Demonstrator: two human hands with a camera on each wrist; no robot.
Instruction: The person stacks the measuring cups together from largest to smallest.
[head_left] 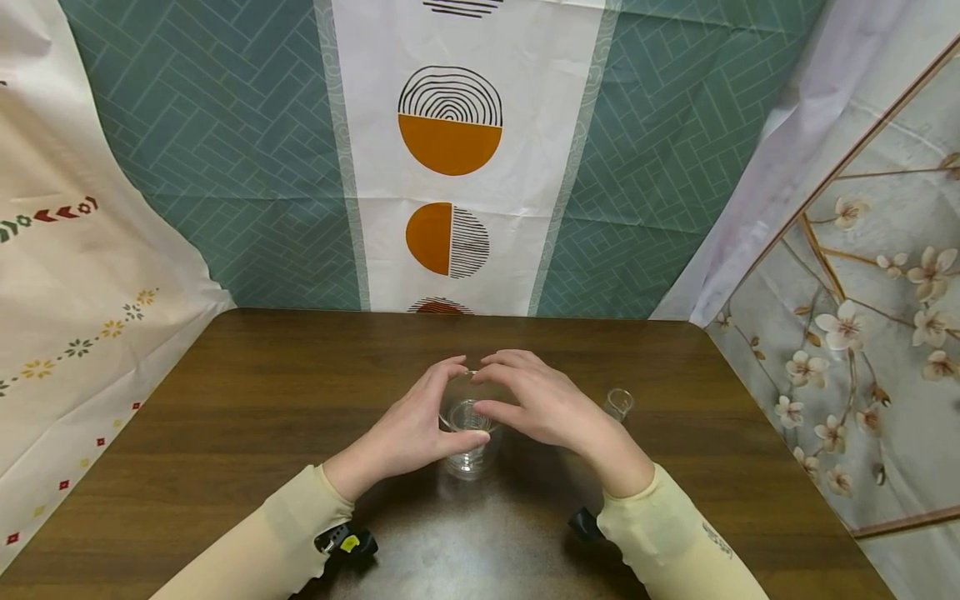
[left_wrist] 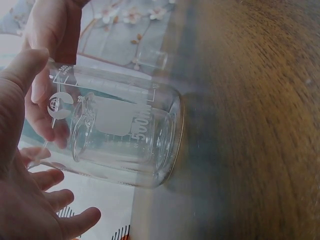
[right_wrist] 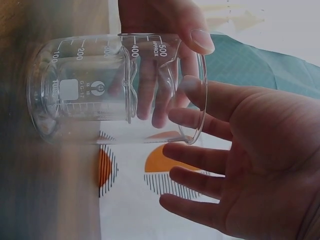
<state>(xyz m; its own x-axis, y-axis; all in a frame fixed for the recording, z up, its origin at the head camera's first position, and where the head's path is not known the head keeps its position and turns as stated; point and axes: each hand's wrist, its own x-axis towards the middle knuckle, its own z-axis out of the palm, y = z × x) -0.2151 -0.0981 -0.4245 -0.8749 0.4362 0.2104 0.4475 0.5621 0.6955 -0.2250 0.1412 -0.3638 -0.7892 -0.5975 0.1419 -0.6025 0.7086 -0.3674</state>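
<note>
From here, the small beaker [right_wrist: 95, 105] stands upright inside the large beaker [left_wrist: 125, 172] on the table [head_left: 262, 400], below the right hand [head_left: 543, 400], whose parted fingers overhang the mouth, while the left hand [head_left: 416, 425] curves round the rim.

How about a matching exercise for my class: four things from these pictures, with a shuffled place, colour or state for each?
1. Large beaker
2. Smaller beaker
3. Tabletop
4. Small glass vessel

A. Apart from both beakers
B. Has another beaker inside it
C. Sits within another beaker
D. Brown

Right pairs: 1-B, 2-C, 3-D, 4-A
</note>
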